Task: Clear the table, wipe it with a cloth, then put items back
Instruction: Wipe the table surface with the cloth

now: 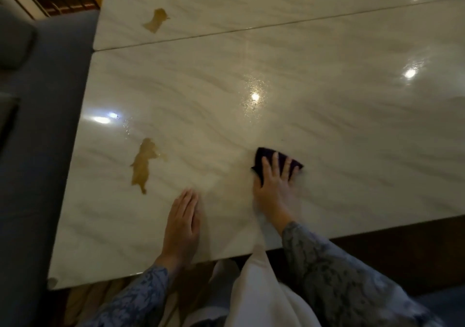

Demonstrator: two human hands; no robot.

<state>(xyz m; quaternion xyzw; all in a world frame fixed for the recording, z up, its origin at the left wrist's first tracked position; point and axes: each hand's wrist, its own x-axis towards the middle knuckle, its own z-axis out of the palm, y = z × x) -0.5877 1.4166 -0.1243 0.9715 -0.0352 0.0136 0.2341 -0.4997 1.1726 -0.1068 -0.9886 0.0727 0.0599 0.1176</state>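
Table top looks like polished marble or a marble-look slab, cream with soft grey veining, super glossy, lamps mirror right off it. Tiny wet-looking speckles around one glare spot. The cloth is dark, matt, soft fabric. Sleeves are a printed woven fabric, no sheen. Sofa beside it looks like matt grey upholstery.

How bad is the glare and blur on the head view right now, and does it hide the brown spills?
Head view: dim, warm light, with several lamp reflections on the glossy table, the brightest flaring mid-table; the right hand and dark cloth are slightly motion-blurred; wide-angle bending curves the table edges; the near brown spill and far brown spill are free of glare and show clearly.
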